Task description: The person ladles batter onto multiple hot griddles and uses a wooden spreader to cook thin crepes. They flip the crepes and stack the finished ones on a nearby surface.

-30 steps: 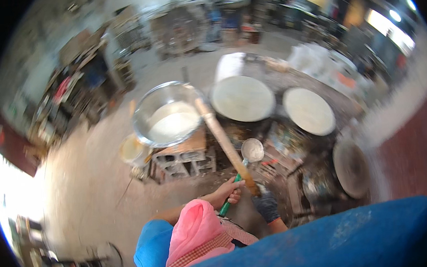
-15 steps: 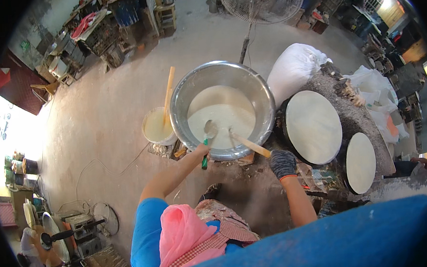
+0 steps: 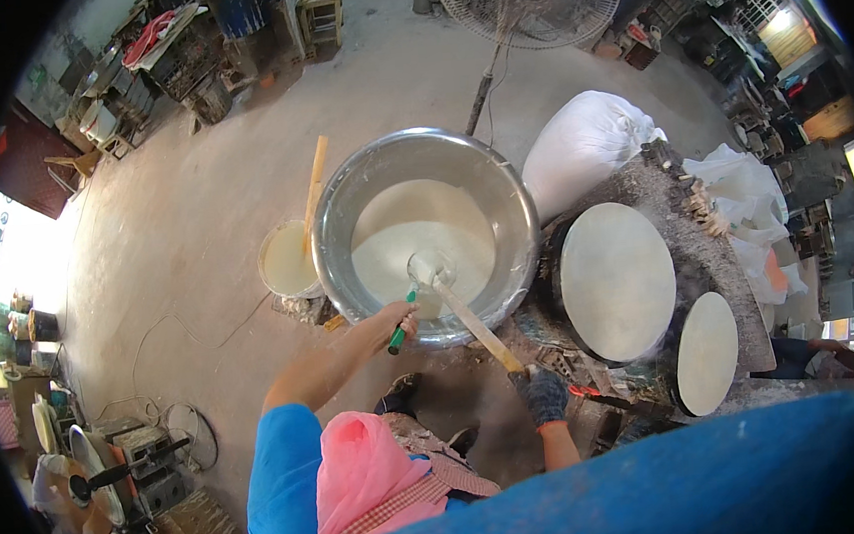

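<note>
While the left hand [image 3: 398, 321] gripped a green-handled ladle [image 3: 418, 286] over the batter-filled steel basin [image 3: 424, 232], the gloved right hand [image 3: 545, 394] clasped a wooden stick [image 3: 475, 327], both griddles [image 3: 617, 280] already coated.

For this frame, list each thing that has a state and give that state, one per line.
Left hand: closed on the green ladle handle.
Ladle: bowl lowered into the batter.
Right hand: gloved, gripping the wooden stick.
Wooden stick: slanted, its far end in the basin.
Metal basin: partly filled with pale batter.
Small bucket: holds pale liquid, a stick standing in it.
Large round griddle: covered by a pale sheet.
</note>
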`<state>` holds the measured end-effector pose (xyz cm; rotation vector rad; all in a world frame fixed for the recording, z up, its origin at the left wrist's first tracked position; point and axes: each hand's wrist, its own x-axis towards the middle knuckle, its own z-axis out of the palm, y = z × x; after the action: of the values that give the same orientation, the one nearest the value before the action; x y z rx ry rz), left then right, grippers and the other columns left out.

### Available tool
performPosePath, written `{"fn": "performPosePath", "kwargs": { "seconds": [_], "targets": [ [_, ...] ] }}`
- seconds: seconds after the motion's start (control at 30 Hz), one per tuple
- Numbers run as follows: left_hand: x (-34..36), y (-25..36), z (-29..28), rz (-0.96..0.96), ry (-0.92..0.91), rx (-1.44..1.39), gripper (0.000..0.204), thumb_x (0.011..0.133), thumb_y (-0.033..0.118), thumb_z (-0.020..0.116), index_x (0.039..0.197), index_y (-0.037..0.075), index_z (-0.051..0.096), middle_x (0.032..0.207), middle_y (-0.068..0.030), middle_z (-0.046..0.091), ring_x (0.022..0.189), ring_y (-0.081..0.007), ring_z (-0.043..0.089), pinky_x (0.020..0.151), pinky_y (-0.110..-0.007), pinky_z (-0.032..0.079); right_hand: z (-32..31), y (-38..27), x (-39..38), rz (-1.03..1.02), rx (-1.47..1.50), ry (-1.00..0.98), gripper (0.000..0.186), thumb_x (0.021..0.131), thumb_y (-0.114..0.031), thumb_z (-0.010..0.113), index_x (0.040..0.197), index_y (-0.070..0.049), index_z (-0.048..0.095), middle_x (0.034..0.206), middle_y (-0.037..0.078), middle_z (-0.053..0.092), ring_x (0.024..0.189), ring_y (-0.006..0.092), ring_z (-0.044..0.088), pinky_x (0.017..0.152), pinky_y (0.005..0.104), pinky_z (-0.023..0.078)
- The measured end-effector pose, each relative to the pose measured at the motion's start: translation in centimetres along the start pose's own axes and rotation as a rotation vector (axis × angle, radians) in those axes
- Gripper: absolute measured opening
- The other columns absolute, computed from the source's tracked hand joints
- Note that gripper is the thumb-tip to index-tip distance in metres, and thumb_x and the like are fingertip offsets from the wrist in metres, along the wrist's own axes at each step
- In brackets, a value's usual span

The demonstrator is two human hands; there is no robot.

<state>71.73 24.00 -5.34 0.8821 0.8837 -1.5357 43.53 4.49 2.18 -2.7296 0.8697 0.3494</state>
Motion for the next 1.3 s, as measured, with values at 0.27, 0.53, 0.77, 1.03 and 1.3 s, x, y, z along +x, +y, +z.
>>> {"fn": "performPosePath", "kwargs": {
  "seconds": [0.27, 0.53, 0.77, 1.03, 1.3],
  "targets": [
    [-21.3, -4.1, 11.3, 0.407, -0.428, 0.136, 0.014, 0.091, 0.027, 0.055, 0.09, 0.025, 0.041, 0.054, 0.0054, 0.031, 0.038, -0.002, 0.027, 0.027, -0.016, 0.019, -8.4, 0.0, -6.8, -0.066, 0.235, 0.588, 0.027, 0.08, -0.034, 0.064, 0.088, -0.009, 0.066, 0.072, 0.015, 0.063, 0.063, 0.0321, 0.061, 0.06, 0.0407, 0.048],
    [-39.6, -4.7, 18.5, 1.06, -0.468, 0.628, 0.025, 0.092, 0.021, 0.052, 0.111, 0.024, 0.037, 0.053, 0.0047, 0.031, 0.036, -0.0034, 0.026, 0.028, -0.019, 0.02, -23.1, -0.3, -3.3, -0.257, 0.447, 0.964, 0.029, 0.078, -0.032, 0.068, 0.093, -0.007, 0.067, 0.074, 0.012, 0.065, 0.063, 0.0306, 0.062, 0.058, 0.0356, 0.048],
    [-33.3, -2.6, 13.0, 1.089, -0.216, 0.714, 0.045, 0.092, 0.021, 0.052, 0.13, 0.029, 0.029, 0.051, 0.0038, 0.034, 0.034, -0.0066, 0.029, 0.027, -0.02, 0.02, -13.1, -1.0, -0.4, -0.354, 1.422, 0.484, 0.012, 0.08, -0.01, 0.068, 0.09, -0.004, 0.066, 0.073, 0.001, 0.063, 0.053, 0.0053, 0.048, 0.046, 0.0239, 0.038],
    [-24.0, -2.2, 6.9, 0.217, -0.611, 0.246, 0.008, 0.092, 0.025, 0.051, 0.086, 0.023, 0.046, 0.051, 0.0024, 0.031, 0.035, -0.0049, 0.028, 0.028, -0.018, 0.022, -5.0, 2.6, -7.3, -0.046, 0.757, 0.376, 0.029, 0.077, -0.026, 0.069, 0.093, -0.002, 0.066, 0.081, 0.016, 0.066, 0.071, 0.0293, 0.063, 0.066, 0.0353, 0.049],
    [-18.3, -6.3, 14.1, -0.07, -0.376, 0.157, 0.017, 0.092, 0.02, 0.05, 0.107, 0.028, 0.047, 0.053, 0.002, 0.031, 0.035, -0.0051, 0.027, 0.028, -0.018, 0.022, 0.2, 3.5, -14.1, 0.153, 0.726, 0.43, 0.033, 0.081, -0.036, 0.065, 0.096, -0.007, 0.066, 0.079, 0.012, 0.065, 0.067, 0.0216, 0.061, 0.063, 0.0333, 0.049]
  ]
}}
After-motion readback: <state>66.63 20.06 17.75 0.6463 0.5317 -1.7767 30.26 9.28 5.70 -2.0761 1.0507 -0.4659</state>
